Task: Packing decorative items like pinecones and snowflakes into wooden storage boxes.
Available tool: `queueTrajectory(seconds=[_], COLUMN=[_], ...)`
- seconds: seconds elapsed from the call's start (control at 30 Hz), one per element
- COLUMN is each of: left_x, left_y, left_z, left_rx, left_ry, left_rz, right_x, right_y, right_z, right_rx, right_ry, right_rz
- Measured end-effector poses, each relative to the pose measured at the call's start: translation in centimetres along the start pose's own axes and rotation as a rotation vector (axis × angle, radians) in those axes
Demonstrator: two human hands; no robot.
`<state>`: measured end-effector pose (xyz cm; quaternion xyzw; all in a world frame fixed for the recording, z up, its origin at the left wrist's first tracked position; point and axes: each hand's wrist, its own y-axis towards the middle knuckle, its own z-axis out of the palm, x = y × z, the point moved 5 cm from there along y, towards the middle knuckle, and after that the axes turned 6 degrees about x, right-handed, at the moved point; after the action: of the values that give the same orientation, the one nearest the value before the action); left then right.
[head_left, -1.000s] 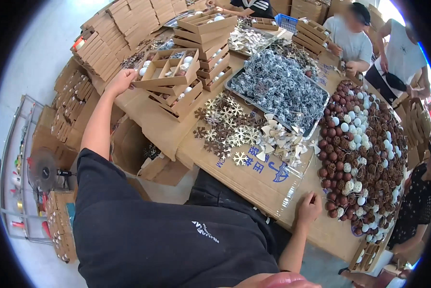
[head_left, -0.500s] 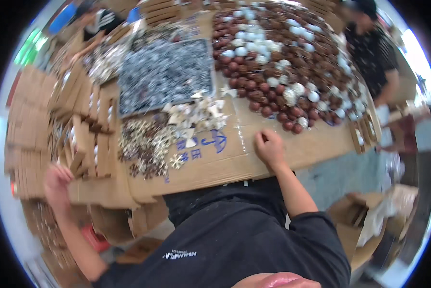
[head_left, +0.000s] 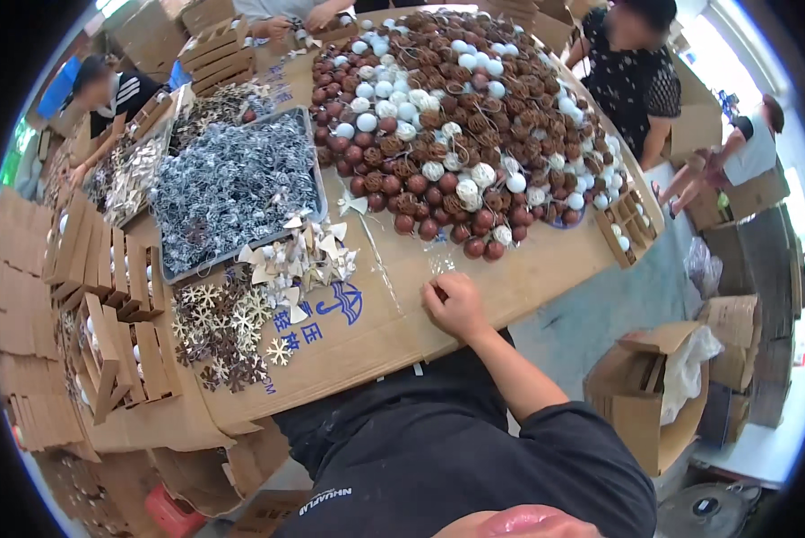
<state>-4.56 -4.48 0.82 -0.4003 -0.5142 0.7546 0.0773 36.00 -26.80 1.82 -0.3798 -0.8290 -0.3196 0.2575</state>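
My right hand (head_left: pixel 454 305) rests closed in a loose fist on the cardboard-covered table (head_left: pixel 393 327), near its front edge; nothing shows in its fingers. My left hand is out of view. Beyond the fist lies a wide heap of reddish-brown balls (head_left: pixel 418 184), brown woven twig balls (head_left: pixel 501 134) and pale blue-white balls (head_left: pixel 515 182). To its left are white wooden star-like pieces (head_left: pixel 306 260), then cream and brown snowflake pieces (head_left: pixel 207 309). Behind these stands a grey tray (head_left: pixel 320 184) full of frosted pine cones (head_left: pixel 232 184).
Divided cardboard boxes (head_left: pixel 120 359) holding white balls stand at the left table edge. Another small divided box (head_left: pixel 627 229) sits at the right corner. Co-workers (head_left: pixel 631 72) are around the table. An open carton (head_left: pixel 640 394) stands on the floor at right.
My left hand, seen beside the divided boxes before, has left the view. My right hand stays closed on the cardboard. The view has turned toward the right.
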Motion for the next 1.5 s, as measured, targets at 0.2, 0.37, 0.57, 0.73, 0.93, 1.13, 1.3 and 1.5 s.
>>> queueTrajectory(seconds=[0.2, 0.37, 0.57, 0.73, 0.93, 1.13, 1.3, 1.5], left_x=[0.2, -0.1, -0.1, -1.1, -2.9, -3.9, -3.8, -2.2], left_y=[1.7, 3.4, 4.6, 5.7, 5.8, 5.1, 4.9, 4.8], left_z=[-2.4, -3.8, -4.4, -7.0, -11.5, -14.7, -15.3, -13.6], left_rx=[-0.061, -0.086, -0.102, -0.110, -0.136, -0.211, -0.275, -0.347], left_ry=[0.067, 0.133, 0.193, 0.298, 0.451, 0.543, 0.563, 0.518], left_rz=[0.020, 0.031, 0.023, 0.022, 0.002, -0.031, -0.058, -0.099], right_x=[0.3, 0.6, 0.6, 1.1, 0.5, 0.8, 0.7, 0.9], right_y=[0.1, 0.3, 0.3, 0.4, 0.0, 0.0, -0.1, 0.3], right_z=[0.2, -0.1, -0.2, -0.3, 0.0, -0.1, -0.1, -0.1], right_rx=[-0.021, -0.014, -0.021, -0.024, -0.031, -0.033, -0.035, 0.002], right_ry=[0.012, 0.000, -0.012, -0.025, -0.040, -0.049, -0.044, -0.055], right_rz=[0.003, 0.004, -0.005, -0.003, -0.021, -0.033, -0.058, -0.049])
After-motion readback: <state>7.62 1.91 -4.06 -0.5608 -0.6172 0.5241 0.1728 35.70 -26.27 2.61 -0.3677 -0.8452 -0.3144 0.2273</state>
